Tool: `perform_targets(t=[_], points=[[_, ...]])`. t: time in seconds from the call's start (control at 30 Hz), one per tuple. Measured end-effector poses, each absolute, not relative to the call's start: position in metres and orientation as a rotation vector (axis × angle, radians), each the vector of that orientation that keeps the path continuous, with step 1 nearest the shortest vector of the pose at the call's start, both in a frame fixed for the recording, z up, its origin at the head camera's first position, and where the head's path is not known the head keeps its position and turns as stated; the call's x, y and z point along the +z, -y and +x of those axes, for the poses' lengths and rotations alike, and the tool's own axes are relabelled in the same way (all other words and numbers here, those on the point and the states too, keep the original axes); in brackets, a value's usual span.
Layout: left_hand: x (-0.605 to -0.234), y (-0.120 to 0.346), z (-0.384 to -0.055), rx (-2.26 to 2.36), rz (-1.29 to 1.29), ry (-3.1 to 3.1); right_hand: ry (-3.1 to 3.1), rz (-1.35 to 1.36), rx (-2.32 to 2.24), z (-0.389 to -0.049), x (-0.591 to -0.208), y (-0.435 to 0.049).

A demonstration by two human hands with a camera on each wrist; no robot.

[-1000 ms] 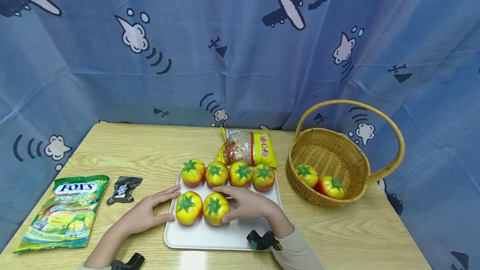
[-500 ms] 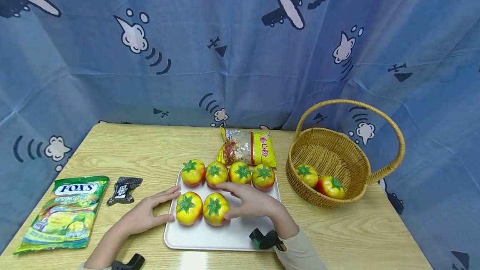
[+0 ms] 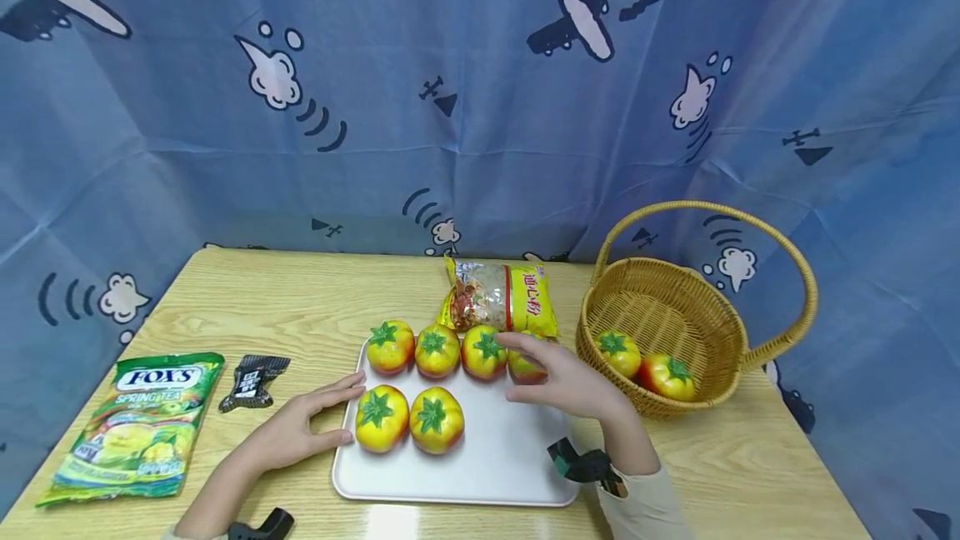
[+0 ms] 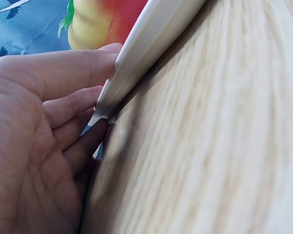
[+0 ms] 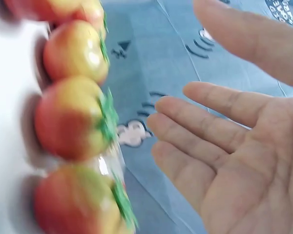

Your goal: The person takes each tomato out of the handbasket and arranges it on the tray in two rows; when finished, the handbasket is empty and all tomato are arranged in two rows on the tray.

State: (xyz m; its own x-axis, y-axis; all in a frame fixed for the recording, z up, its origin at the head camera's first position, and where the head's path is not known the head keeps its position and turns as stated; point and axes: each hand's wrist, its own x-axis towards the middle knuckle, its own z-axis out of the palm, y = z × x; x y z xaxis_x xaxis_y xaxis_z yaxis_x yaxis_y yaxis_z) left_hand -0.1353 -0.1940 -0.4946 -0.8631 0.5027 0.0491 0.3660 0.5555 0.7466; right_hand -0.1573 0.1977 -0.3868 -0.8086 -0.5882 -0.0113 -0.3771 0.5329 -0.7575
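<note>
On the white tray [image 3: 510, 457] sit several yellow-red, persimmon-like fruits with green leafy tops: a row along the back and two nearer the front, the right one [image 3: 437, 421] among them. My left hand [image 3: 288, 432] rests at the tray's left edge; in the left wrist view its fingertips touch the rim [image 4: 132, 58]. Fingers spread and nothing in its grasp, my right hand [image 3: 558, 377] hovers over the tray's right side, partly covering the rightmost back fruit [image 3: 527, 368]. In the right wrist view its palm and fingers face the back-row fruits [image 5: 73, 117], apart from them.
A wicker basket [image 3: 720, 340] with a tall handle stands at the right, two similar fruits [image 3: 667, 377] inside. Behind the tray lies a yellow pasta bag [image 3: 498, 297]. A green FOX'S candy bag [image 3: 135, 432] and a small black packet [image 3: 253, 382] lie at the left.
My right hand has moved away from the front right fruit, to the right and back toward the rightmost back-row fruit. My left hand stays at the tray's edge.
</note>
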Motion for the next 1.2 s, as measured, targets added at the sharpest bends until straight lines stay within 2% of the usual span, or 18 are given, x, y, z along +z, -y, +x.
perform_targets(t=[0.73, 1.2], points=[[-0.496, 0.194, -0.135, 1.214, 0.747, -2.610, -2.717, -0.471, -1.287, -0.164, -0.385, -0.314], [-0.497, 0.194, -0.136, 1.202, 0.733, -2.619, -2.735, -0.402, -1.031, -0.178, -0.389, -0.333]])
